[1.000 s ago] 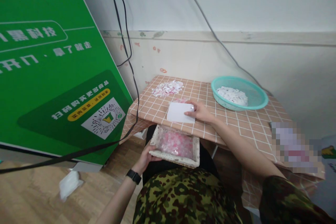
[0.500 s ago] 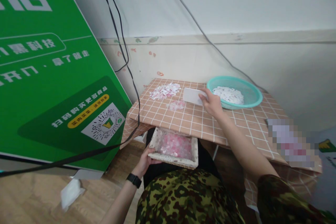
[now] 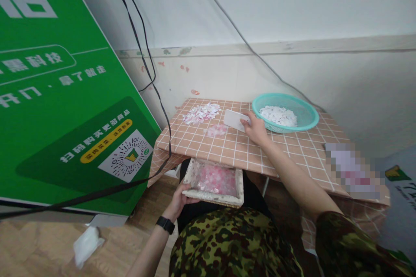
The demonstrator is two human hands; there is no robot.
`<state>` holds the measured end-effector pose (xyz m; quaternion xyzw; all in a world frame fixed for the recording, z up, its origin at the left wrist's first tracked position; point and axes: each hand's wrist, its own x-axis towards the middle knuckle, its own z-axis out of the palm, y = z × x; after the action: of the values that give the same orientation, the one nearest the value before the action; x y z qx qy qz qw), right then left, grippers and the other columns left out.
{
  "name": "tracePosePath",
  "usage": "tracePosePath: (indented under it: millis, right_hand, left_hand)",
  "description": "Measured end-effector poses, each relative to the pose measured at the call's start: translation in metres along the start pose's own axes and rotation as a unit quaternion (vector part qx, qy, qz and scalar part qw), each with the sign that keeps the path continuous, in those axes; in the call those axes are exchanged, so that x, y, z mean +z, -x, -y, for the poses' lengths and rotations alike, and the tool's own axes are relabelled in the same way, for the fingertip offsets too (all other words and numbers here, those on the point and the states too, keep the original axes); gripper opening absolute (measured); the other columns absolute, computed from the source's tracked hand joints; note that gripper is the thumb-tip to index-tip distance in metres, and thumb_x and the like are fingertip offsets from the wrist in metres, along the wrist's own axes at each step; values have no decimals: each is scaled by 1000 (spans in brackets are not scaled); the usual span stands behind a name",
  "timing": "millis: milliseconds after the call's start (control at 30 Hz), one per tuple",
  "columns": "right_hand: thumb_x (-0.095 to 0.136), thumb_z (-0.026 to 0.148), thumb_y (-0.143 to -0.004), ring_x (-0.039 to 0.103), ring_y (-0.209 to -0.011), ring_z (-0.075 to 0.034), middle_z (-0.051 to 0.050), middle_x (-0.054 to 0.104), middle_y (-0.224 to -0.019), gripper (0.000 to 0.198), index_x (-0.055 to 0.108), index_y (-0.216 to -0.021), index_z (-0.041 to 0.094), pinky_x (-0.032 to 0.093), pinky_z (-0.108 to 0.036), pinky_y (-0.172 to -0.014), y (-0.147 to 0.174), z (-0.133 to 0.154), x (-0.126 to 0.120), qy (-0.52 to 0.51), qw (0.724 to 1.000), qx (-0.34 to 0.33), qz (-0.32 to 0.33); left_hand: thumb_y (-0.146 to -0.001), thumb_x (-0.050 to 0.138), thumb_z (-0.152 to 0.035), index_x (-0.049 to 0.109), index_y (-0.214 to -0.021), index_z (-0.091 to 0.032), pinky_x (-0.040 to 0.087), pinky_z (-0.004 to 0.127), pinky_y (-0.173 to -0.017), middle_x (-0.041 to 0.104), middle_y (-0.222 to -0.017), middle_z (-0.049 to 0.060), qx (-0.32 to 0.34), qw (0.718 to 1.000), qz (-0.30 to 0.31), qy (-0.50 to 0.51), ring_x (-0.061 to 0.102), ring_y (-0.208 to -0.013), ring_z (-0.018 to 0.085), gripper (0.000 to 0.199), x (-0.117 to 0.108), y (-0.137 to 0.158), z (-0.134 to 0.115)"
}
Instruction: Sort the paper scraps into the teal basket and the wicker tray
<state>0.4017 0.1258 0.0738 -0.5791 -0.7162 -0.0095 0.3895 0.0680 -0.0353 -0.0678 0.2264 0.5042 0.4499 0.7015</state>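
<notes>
Head view shows our right hand pinching a white card on the table, near its far edge and just beside the teal basket of white scraps. A small pink heap lies left of the card, a larger pile toward the far left corner. Our left hand grips the left rim of the white tray of pink scraps, below the table's near edge.
</notes>
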Motion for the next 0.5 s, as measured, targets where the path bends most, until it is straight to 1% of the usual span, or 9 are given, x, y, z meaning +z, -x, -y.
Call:
tracePosePath:
  millis: [133, 333, 500]
  right_hand:
    - [44, 36, -85, 60, -74, -28, -10, 67, -83, 34, 56, -113, 20, 44, -39, -68, 0, -2, 2, -10, 1000, 14, -5]
    - [45, 38, -83, 59, -85, -29, -10, 66, -93, 35, 57, -111, 20, 44, -41, -74, 1, -4, 3, -47, 998, 30, -33]
    - [40, 39, -85, 58, -83, -31, -13, 65, -95, 38, 55, -113, 18, 42, -44, -76, 1, -8, 4, -53, 996, 55, -56]
  left_hand:
    - [-71, 58, -29, 56, -109, -15, 55, 43, -64, 70, -78, 8, 8, 1000, 0, -2, 68, -75, 26, 40, 1, 0, 1]
    - [-72, 58, -29, 56, -106, -14, 55, 43, -64, 70, -77, 8, 9, 1000, -2, -5, 67, -74, 26, 38, 0, -1, 1]
    - [-73, 58, -30, 57, -105, -14, 55, 44, -64, 70, -78, 8, 13, 1000, 7, -4, 67, -73, 25, 36, 0, 0, 1]
